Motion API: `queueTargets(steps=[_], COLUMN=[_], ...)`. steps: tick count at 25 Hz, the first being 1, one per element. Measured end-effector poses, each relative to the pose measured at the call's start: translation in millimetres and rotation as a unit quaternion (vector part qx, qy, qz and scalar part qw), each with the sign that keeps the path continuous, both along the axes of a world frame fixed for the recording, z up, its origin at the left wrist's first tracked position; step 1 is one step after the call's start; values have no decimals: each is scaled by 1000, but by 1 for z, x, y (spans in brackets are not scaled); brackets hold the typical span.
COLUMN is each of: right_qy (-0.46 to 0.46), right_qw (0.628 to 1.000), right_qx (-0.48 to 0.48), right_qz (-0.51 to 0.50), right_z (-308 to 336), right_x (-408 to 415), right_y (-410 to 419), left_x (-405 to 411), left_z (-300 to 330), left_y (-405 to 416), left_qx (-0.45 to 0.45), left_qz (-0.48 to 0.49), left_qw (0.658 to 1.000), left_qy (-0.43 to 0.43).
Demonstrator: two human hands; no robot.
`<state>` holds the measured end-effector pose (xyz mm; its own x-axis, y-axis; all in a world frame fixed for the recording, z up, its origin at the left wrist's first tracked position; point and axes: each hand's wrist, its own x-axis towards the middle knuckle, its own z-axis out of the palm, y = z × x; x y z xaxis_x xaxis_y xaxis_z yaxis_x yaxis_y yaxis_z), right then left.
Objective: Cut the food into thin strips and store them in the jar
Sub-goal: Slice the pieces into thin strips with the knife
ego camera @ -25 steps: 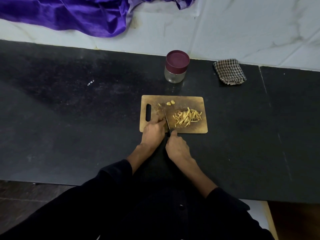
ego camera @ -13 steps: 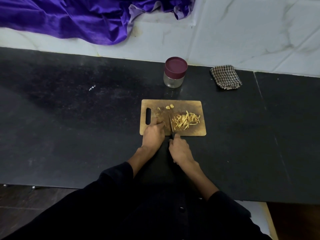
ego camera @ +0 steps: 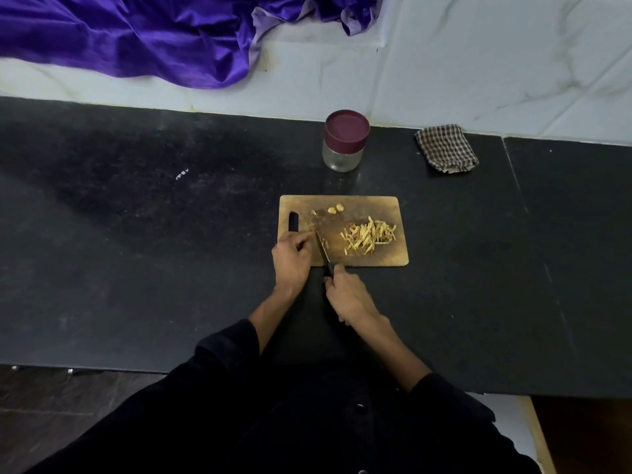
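Observation:
A wooden cutting board (ego camera: 362,203) lies on the black counter. A pile of thin yellow strips (ego camera: 369,237) covers its right half, and a few small yellow pieces (ego camera: 335,209) sit near its far edge. My right hand (ego camera: 347,295) grips a black-handled knife (ego camera: 323,249) whose blade rests on the board's left part. My left hand (ego camera: 290,256) presses its fingertips on the board just left of the blade; whatever food it holds there is mostly hidden. A glass jar (ego camera: 343,142) with a maroon lid on stands behind the board.
A folded checked cloth (ego camera: 446,148) lies at the back right of the counter (ego camera: 136,251). Purple fabric (ego camera: 136,32) drapes over the white ledge at the back left. The counter's near edge runs just in front of my body.
The knife blade has shifted left, away from the strip pile and next to my left fingertips. The camera has tilted a little, so everything sits lower in view.

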<state>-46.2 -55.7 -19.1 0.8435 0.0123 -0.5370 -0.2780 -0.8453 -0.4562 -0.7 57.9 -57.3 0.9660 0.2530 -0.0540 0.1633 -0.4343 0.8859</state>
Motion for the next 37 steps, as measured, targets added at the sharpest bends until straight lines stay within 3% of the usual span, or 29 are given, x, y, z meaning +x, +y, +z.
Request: queueTargets(steps=[9,12,15,20,22,24,26,33,37], right_qy=[-61,-109,-129,-132,-125,-125,-131,-137,-138], right_qw=[995,990,988,988,989,988,987,984,984], right_qx=[-27,-46,-40,-34,-26,-16,-2,14,19], right_qz=[-70,-75,-79,-69,-74,-85,-95,-109,-115], right_z=[9,16,21,19,16,15,16,17,16], right_x=[10,12,9,3,2,2,1,5,9], right_y=[-45,-55,-62,-69,-71,-73,-74,-78,-78], left_x=[6,10,13,22,23,23,37,80,83], left_z=[5,16,25,25,17,17,19,17,17], left_y=[-1,-10,-21,-31,-32,-33,-29,-24,-23], left_qx=[49,94,155,341,313,188,104,238,243], left_qz=[-39,-109,-191,-282,-276,-209,-142,-156,-155], left_qw=[998,988,965,889,902,957,984,959,958], left_qy=[0,-62,-92,-115,-110,-73,-6,16,10])
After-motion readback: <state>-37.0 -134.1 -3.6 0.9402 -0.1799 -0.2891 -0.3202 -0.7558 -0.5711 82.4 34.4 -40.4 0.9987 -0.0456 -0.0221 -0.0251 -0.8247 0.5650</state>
